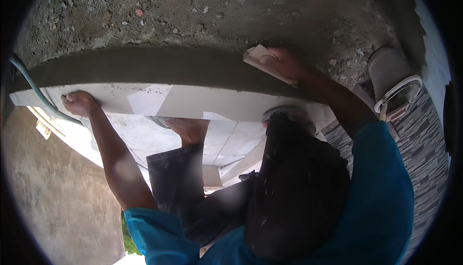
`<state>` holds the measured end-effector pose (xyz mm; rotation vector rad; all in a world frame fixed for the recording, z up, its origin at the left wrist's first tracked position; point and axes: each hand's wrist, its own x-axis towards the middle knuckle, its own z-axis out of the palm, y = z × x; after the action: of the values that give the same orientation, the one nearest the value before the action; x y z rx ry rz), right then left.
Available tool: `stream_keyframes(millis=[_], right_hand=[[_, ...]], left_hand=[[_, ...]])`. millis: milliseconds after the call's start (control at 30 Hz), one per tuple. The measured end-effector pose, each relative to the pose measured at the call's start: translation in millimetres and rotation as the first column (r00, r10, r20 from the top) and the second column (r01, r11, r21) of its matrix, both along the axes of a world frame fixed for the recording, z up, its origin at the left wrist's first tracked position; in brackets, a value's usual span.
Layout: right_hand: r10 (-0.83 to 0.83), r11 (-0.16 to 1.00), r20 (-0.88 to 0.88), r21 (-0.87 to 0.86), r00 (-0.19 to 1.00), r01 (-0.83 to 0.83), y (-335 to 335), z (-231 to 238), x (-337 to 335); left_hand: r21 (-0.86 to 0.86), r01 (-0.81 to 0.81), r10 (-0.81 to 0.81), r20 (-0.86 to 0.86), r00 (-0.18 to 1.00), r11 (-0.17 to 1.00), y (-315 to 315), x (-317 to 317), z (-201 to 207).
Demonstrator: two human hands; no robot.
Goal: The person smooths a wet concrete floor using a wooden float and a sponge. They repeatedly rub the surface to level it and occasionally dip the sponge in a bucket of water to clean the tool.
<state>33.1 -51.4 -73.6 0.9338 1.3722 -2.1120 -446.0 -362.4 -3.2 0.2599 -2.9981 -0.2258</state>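
My right hand (285,63) grips a flat, pale beige pad (259,54) with a bent upper layer; whether it is sponge or board I cannot tell. The pad rests at the far edge of a smooth, dark grey mortar strip (144,65) along the top of a low ledge. My left hand (81,103) is closed in a fist against the pale front face (190,102) of that ledge, near its left end. What the curled fingers hold, if anything, is hidden. A blue-green hose (34,82) crosses the ledge just left of that fist.
Beyond the mortar strip lies rough ground (193,12) with small stones. A pale bucket (388,70) with a handle lies tilted at the right, next to a grey stone-clad wall (419,139). My legs stand close to the ledge over pale floor tiles (222,137).
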Motion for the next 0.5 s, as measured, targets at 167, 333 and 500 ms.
stream_keyframes(millis=[167, 333, 500], right_hand=[[0.255, 0.965, -0.079, 0.078, 0.964, -0.249, 14.3, 36.9, -10.3], [0.485, 0.851, -0.109, 0.288, 0.868, -0.439, -28.4, 40.9, -174.7], [0.294, 0.896, -0.189, 0.396, 0.937, -0.201, -25.0, -7.7, -75.7]], left_hand=[[0.130, 0.059, -0.063, 0.029, 0.998, 0.990, -25.4, -3.6, -5.7], [0.172, 0.187, -0.217, 0.177, 0.960, 0.967, -27.0, 31.1, -9.1], [0.142, 0.309, -0.339, 0.315, 0.887, 0.941, -42.6, 74.0, 5.8]])
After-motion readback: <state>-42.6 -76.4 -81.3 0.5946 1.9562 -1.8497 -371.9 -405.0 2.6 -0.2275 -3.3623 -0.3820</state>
